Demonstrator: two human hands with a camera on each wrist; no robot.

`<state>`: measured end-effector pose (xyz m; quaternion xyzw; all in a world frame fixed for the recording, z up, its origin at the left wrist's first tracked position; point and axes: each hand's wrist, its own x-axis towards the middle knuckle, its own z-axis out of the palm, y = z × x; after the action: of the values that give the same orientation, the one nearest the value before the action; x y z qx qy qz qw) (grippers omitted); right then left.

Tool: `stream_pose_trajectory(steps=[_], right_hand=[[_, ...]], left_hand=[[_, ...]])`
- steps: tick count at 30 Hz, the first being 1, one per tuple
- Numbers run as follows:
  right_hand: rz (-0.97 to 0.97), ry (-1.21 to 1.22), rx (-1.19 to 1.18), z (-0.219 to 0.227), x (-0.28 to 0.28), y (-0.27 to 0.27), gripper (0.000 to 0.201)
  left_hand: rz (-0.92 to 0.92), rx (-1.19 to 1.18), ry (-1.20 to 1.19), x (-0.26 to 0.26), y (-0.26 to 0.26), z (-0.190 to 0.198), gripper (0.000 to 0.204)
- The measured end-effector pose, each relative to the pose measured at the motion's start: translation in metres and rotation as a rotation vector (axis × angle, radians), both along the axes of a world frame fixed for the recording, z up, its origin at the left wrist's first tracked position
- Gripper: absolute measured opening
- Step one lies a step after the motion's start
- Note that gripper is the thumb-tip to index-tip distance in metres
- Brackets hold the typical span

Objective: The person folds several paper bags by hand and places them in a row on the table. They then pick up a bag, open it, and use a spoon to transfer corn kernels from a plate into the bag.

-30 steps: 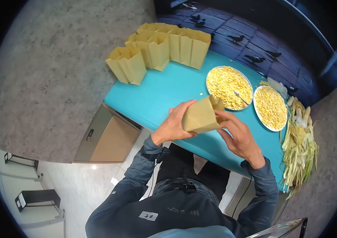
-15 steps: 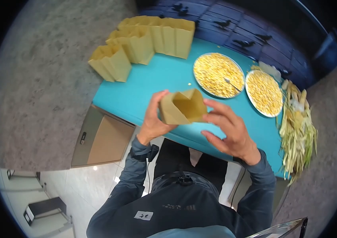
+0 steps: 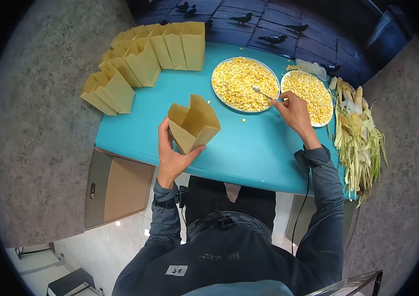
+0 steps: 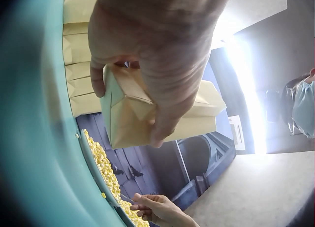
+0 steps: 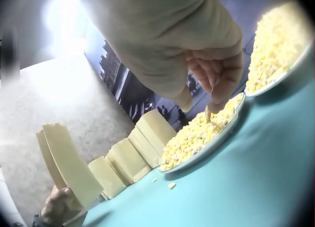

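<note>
An open-topped brown paper bag [image 3: 194, 121] is held by my left hand [image 3: 172, 160], its mouth facing up and no contents visible. In the left wrist view the left hand [image 4: 152, 55] has thumb and fingers around the bag's lower part [image 4: 130, 121]. My right hand [image 3: 295, 116] pinches the handle of a metal spoon [image 3: 263, 92], whose head lies on the corn kernels in the larger round plate [image 3: 218, 95]. From the right wrist view, the right hand [image 5: 182, 55] is over that plate's kernels [image 5: 194, 136].
Several brown paper bags [image 3: 143, 61] stand at the back left of the teal table [image 3: 249, 153]. A second plate of kernels [image 3: 310, 91] sits right of the first, beside corn husks and cobs [image 3: 360, 143]. Loose kernels lie near the larger plate. A backdrop shows birds.
My right hand has left the bag and moved right to the spoon, which it now pinches. The left hand still holds the bag, now farther left with its mouth facing up.
</note>
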<state>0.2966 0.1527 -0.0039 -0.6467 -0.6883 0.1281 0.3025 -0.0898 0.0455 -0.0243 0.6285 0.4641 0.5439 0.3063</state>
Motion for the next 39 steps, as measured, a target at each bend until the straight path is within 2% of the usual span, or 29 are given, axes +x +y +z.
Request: stream_pose_trajectory(steps=[1,3,5,6,11,13,15,17,21,24,27,30,31,33,38,39], right_hand=[[0.002,0.016,-0.07,-0.001,-0.004,0.002,0.044],[0.01,0.06,-0.066,-0.005,-0.009,0.007,0.036],[-0.016,0.203,-0.084,0.002,-0.013,0.011,0.03],[-0.041,0.218,-0.016,0.0,-0.014,0.015,0.024],[-0.083,0.216,0.037,-0.005,-0.015,0.035,0.022],[-0.106,0.324,0.045,-0.003,-0.022,0.043,0.021],[-0.108,0.293,0.064,-0.004,-0.022,0.049,0.018],[-0.024,0.237,0.239,-0.009,-0.02,0.057,0.016],[-0.039,0.212,0.298,0.004,-0.005,0.053,0.014],[-0.069,0.123,0.247,0.004,0.006,0.047,0.013],[-0.101,0.22,0.184,-0.007,0.002,0.045,0.013],[-0.152,0.48,0.003,-0.021,-0.009,0.049,0.014],[-0.15,0.487,-0.001,-0.026,-0.014,0.052,0.014],[-0.128,0.829,-0.157,-0.029,-0.021,0.056,0.014],[-0.166,1.023,-0.207,-0.031,-0.019,0.059,0.014],[-0.173,1.09,-0.227,-0.032,-0.016,0.059,0.015]], left_hand=[[0.0,0.001,0.003,0.002,0.0,0.0,0.11],[-0.002,0.001,0.012,0.001,-0.001,-0.001,0.109],[0.021,0.005,0.016,-0.004,-0.002,-0.003,0.107],[0.022,0.006,0.02,-0.008,-0.003,-0.004,0.107],[0.108,-0.066,-0.045,-0.023,-0.008,-0.008,0.103],[0.115,-0.058,-0.032,-0.023,-0.008,-0.009,0.102],[0.122,-0.047,-0.021,-0.022,-0.008,-0.007,0.102],[0.096,-0.06,-0.022,-0.022,-0.011,-0.005,0.101],[0.122,-0.048,-0.001,-0.029,-0.012,-0.006,0.101],[0.166,-0.078,0.008,-0.034,-0.012,-0.006,0.102],[0.151,-0.074,-0.02,-0.026,-0.006,-0.004,0.102],[0.115,-0.046,0.005,-0.015,-0.002,-0.002,0.103],[0.118,-0.049,0.012,-0.013,-0.002,-0.001,0.103],[0.082,-0.027,0.05,-0.007,-0.002,-0.001,0.105],[0.103,-0.025,0.105,-0.006,0.002,0.005,0.104],[0.101,-0.028,0.174,-0.006,0.005,0.012,0.103]])
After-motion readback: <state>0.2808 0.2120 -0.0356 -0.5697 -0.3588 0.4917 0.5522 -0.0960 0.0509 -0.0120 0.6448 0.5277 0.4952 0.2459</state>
